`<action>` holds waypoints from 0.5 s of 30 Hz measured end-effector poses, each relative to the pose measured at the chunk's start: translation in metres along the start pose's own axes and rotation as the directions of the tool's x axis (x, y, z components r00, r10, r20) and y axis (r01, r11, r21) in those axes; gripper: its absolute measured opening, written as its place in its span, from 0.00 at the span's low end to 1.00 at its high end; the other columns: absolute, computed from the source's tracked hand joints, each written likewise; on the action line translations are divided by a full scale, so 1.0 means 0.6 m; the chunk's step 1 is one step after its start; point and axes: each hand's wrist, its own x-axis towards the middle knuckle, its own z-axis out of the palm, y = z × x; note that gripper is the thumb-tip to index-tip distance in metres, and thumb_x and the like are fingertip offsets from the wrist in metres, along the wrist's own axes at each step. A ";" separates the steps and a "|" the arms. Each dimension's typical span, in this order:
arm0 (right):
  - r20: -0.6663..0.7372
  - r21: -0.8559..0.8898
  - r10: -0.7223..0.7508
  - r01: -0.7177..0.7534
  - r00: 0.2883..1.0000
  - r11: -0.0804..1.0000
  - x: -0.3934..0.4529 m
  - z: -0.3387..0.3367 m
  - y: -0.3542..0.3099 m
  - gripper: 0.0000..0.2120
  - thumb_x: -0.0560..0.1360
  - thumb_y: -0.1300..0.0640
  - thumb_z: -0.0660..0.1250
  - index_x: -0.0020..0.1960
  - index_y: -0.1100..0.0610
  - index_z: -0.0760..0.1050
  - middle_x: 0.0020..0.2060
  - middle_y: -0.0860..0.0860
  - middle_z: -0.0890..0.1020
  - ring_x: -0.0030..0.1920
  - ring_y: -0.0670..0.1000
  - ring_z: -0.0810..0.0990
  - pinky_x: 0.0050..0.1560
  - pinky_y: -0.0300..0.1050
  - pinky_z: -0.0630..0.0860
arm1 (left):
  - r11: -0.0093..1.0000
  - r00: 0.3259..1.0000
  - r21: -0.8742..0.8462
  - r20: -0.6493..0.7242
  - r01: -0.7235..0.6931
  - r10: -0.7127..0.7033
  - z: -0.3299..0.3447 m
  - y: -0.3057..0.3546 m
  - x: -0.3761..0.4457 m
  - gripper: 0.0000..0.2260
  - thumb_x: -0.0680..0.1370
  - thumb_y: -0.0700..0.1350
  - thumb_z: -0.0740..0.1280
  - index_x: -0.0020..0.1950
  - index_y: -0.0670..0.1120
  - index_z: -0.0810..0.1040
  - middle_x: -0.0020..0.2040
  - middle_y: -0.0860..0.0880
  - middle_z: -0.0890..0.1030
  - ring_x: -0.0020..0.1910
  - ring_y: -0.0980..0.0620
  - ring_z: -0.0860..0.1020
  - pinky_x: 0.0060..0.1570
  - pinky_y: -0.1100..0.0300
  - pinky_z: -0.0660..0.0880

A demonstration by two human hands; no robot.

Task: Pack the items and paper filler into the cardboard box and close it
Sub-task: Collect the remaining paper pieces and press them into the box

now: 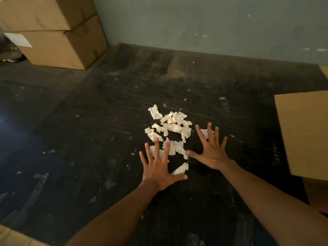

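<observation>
Both hands are splayed wide, nothing held: left hand (158,172) over the near scraps, right hand (212,150) at the right edge of the crumpled paper filler (173,128) scattered on the dark floor (88,139). Looks set up to rake it together. The cardboard box (305,134) waits off right.

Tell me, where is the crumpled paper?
The crumpled paper lies scattered mid-view on the dark floor, just beyond both spread hands, left of the cardboard box.
</observation>
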 end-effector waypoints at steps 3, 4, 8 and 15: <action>-0.065 -0.023 -0.078 0.077 0.995 0.997 0.075 -0.027 -0.011 0.45 0.63 0.18 0.43 0.71 0.32 0.28 0.74 0.50 0.27 0.74 0.59 0.26 0.69 0.75 0.37 | 0.992 0.997 0.102 -0.009 -0.080 0.081 -0.030 -0.028 0.046 0.60 0.58 0.83 0.58 0.73 0.59 0.23 0.73 0.46 0.21 0.72 0.34 0.24 0.70 0.28 0.37; -0.073 -0.016 -0.088 0.087 0.993 0.996 0.100 -0.037 -0.018 0.43 0.64 0.19 0.42 0.72 0.31 0.30 0.75 0.49 0.28 0.74 0.59 0.27 0.69 0.76 0.37 | 0.984 0.993 0.134 -0.001 -0.118 0.120 -0.046 -0.039 0.060 0.61 0.58 0.83 0.58 0.73 0.59 0.23 0.73 0.46 0.20 0.71 0.35 0.23 0.70 0.29 0.35; 0.063 -0.035 -0.170 0.172 0.983 0.984 0.185 -0.066 -0.071 0.41 0.65 0.19 0.45 0.73 0.29 0.36 0.76 0.46 0.30 0.75 0.59 0.28 0.67 0.79 0.37 | 0.940 0.966 0.224 0.086 -0.255 0.242 -0.103 -0.082 0.122 0.64 0.56 0.82 0.63 0.72 0.59 0.22 0.72 0.47 0.19 0.70 0.35 0.21 0.69 0.29 0.33; 0.322 -0.153 -0.200 0.259 0.925 0.954 0.231 -0.058 -0.107 0.36 0.69 0.21 0.46 0.74 0.29 0.43 0.78 0.43 0.37 0.77 0.57 0.33 0.66 0.80 0.40 | 0.909 0.927 0.235 0.238 -0.344 0.289 -0.152 -0.114 0.229 0.70 0.54 0.76 0.73 0.69 0.59 0.18 0.74 0.48 0.22 0.72 0.38 0.24 0.71 0.32 0.33</action>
